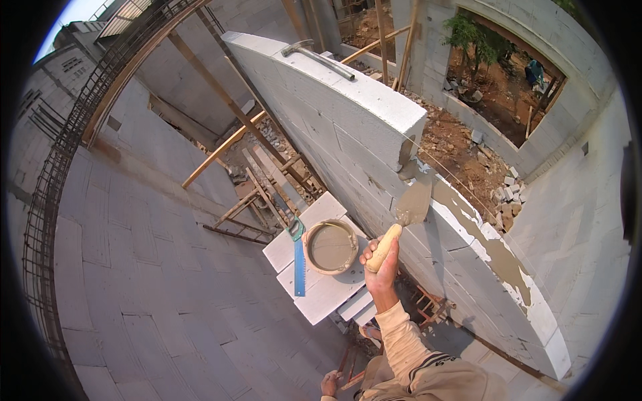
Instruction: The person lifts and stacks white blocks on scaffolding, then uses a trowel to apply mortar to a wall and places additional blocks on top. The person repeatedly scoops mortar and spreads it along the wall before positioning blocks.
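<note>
My right hand (381,264) is closed round the pale wooden handle of a trowel (415,202). Mortar coats its blade, which is beside the wall near the end of the top white block (401,117). On that block's end face is a patch of mortar (405,151). More mortar (496,252) lies in a ragged strip along the lower course of the block wall (461,267). Low in the view, my left hand (330,383) has its fingers curled beside a reddish bar; what they hold, if anything, cannot be made out.
A bucket of mortar (331,246) stands on stacked white blocks (321,304), with a blue-bladed handsaw (299,267) beside it. A hammer (319,61) lies on the wall top. A string (455,177) runs along the wall's far side. Wooden props (224,148) lean at left.
</note>
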`<state>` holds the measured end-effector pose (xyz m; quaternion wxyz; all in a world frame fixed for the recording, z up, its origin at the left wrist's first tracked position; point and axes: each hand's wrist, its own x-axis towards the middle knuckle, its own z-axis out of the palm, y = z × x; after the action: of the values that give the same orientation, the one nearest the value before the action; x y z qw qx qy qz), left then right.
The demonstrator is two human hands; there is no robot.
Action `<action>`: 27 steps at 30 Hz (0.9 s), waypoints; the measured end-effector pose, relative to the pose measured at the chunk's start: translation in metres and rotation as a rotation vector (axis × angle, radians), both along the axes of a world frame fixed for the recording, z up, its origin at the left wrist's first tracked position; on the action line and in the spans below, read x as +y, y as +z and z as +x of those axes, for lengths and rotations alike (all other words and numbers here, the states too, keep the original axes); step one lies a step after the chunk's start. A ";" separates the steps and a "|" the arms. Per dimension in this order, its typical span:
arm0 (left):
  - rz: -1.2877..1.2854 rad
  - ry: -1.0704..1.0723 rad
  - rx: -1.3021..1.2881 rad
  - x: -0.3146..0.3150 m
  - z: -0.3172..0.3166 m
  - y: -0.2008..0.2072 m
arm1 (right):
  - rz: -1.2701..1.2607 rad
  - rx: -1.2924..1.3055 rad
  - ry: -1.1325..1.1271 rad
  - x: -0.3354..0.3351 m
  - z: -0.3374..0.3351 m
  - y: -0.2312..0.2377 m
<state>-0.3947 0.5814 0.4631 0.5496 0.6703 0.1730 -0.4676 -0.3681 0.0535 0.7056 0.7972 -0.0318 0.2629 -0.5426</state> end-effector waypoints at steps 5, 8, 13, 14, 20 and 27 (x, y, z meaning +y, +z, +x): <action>0.064 -0.022 -0.026 0.000 0.015 0.018 | 0.056 -0.024 -0.033 -0.008 0.038 -0.016; 0.091 -0.020 -0.042 0.002 0.022 0.027 | 0.027 -0.080 -0.069 -0.026 0.054 -0.011; 0.110 -0.024 -0.049 0.005 0.024 0.032 | 0.015 -0.103 -0.120 -0.064 0.063 0.012; 0.112 -0.028 -0.049 0.005 0.023 0.032 | 0.043 -0.085 -0.105 -0.068 0.061 0.018; 0.119 -0.040 -0.034 0.004 0.015 0.031 | -0.085 0.121 -0.106 -0.072 0.070 0.056; 0.124 -0.054 -0.020 0.009 0.008 0.030 | -0.105 0.554 -0.254 -0.108 0.134 0.126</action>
<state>-0.3864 0.5904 0.4935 0.4960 0.7121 0.1777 -0.4640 -0.2346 -0.0545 0.8312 0.6184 -0.1864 0.4436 -0.6213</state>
